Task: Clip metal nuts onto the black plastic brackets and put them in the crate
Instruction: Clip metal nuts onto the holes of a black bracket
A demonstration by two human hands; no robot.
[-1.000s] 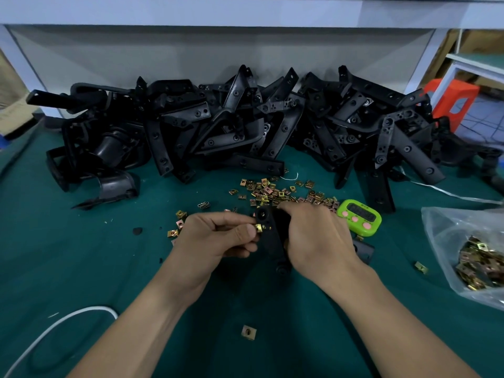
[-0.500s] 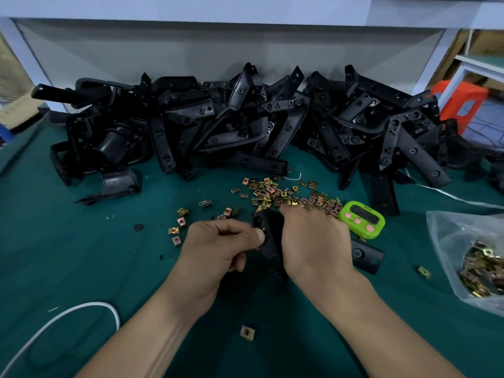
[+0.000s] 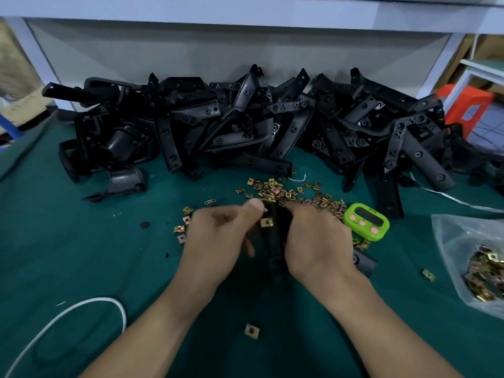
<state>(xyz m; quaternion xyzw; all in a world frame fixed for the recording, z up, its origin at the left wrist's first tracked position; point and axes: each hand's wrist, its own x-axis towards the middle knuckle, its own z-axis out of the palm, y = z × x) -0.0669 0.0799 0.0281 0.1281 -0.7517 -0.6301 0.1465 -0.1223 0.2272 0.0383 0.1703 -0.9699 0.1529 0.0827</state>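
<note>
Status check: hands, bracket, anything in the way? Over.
Right hand grips black bracket. Left hand blurred at its top, grip unclear. One nut at bracket edge. Loose nuts, green timer close behind.

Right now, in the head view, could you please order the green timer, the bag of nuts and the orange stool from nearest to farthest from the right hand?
1. Green timer, just right of the right hand.
2. Bag of nuts, farther right on the table.
3. Orange stool, beyond the table, far right.

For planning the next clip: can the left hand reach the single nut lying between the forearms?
Likely yes: the lone nut lies uncovered on the green mat, but the left hand is busy at the bracket.
</note>
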